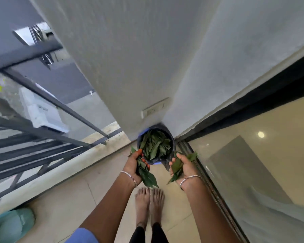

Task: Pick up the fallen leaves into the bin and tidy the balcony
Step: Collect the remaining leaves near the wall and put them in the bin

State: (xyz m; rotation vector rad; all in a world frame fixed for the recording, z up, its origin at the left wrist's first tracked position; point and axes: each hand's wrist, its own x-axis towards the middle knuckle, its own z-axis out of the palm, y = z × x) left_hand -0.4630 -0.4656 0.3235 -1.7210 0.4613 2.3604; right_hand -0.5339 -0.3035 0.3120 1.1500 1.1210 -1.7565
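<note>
A blue bin [156, 162] lined with a dark bag stands in the corner where the white wall meets the glass door, and green leaves [155, 146] fill it. My left hand [133, 164] grips a bunch of green leaves [148, 178] just short of the bin's near left rim. My right hand [185, 166] holds another bunch of leaves [175, 167] in its curled palm at the bin's near right rim. Both hands are raised above the floor, a little apart from each other.
A dark metal railing [42, 130] runs along the balcony's left edge above a low ledge. A glass sliding door [253, 163] with its track borders the right. A teal tub [12, 223] sits at the bottom left. My bare feet [149, 204] stand on beige tiles.
</note>
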